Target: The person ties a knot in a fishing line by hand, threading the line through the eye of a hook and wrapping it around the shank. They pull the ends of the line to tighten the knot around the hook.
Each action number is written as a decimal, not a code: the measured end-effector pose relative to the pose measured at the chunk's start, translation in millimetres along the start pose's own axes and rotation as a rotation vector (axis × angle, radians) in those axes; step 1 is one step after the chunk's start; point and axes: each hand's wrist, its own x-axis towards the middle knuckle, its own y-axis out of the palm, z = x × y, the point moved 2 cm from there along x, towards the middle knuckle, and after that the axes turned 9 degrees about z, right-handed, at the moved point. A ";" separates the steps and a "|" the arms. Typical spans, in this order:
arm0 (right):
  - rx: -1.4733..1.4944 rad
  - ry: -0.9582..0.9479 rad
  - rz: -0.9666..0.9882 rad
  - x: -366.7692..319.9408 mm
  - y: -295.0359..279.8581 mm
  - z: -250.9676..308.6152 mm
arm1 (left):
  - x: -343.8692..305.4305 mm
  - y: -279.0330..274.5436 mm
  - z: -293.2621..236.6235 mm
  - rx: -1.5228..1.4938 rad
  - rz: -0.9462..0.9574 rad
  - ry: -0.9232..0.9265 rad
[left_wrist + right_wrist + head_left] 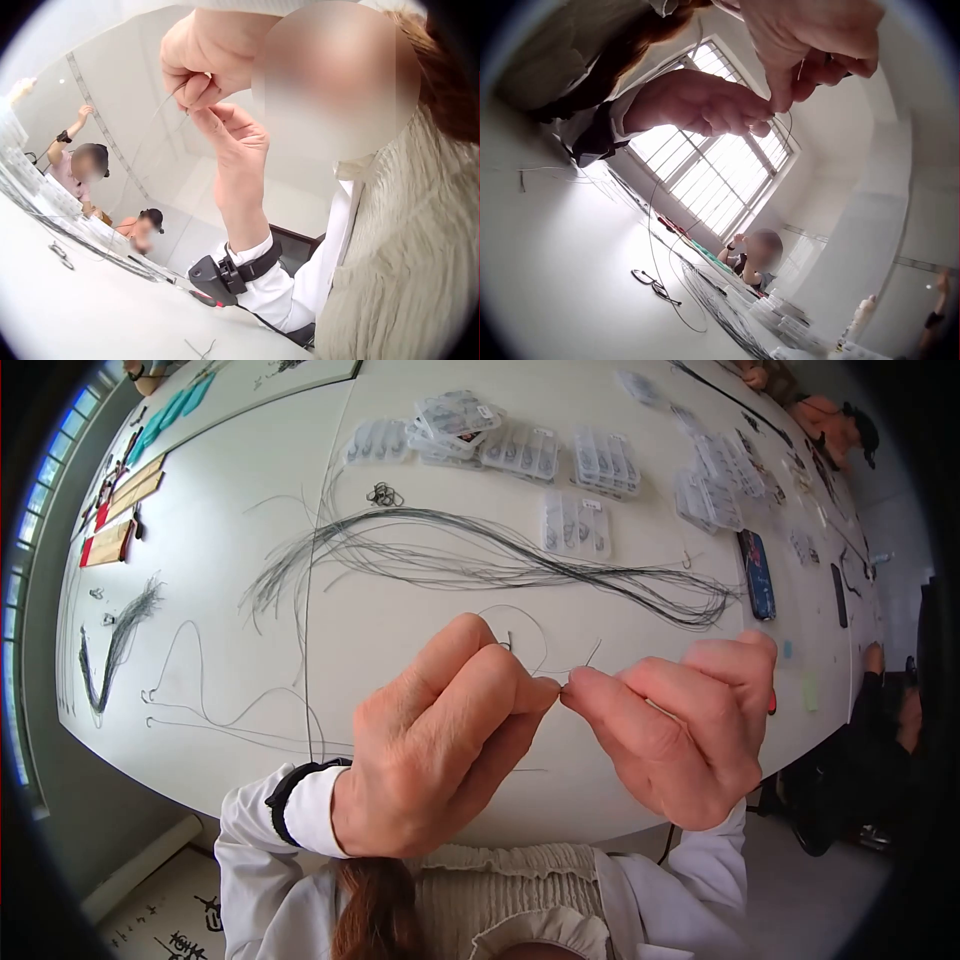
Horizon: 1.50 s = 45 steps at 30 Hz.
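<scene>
My left hand [450,730] and right hand [690,720] meet fingertip to fingertip above the near part of the table. Both pinch a thin fishing line [545,635], which loops up behind the left fingers. A short line end sticks up beside the right fingertips. A dark fish hook [508,644] shows just behind the left knuckles, partly hidden by them. In the left wrist view the line [156,112] curves down from the pinched fingers. The right wrist view shows a long loop of it [651,225] hanging below the hands. Whatever lies between the fingertips is hidden.
A long bundle of dark lines [480,525] lies across the white table [420,635]. Beyond are clear compartment boxes [520,450] and a small pile of black rings [383,494]. Hooks on lines [150,695] lie left; a phone [757,575] lies right. Other people sit farther off.
</scene>
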 end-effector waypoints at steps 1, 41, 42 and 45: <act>0.129 0.037 0.042 1.5 1.2 -4.5 | 0.0 0.0 0.0 0.000 0.001 0.000; 0.924 0.440 0.235 0.3 20.3 -19.6 | 1.1 0.7 4.0 -0.198 0.094 -0.128; 0.918 0.437 0.238 0.2 20.2 -19.7 | 1.2 1.1 3.4 -0.160 0.080 -0.094; 0.889 0.436 0.225 0.7 20.6 -17.7 | 0.3 1.2 5.1 -0.119 0.104 -0.066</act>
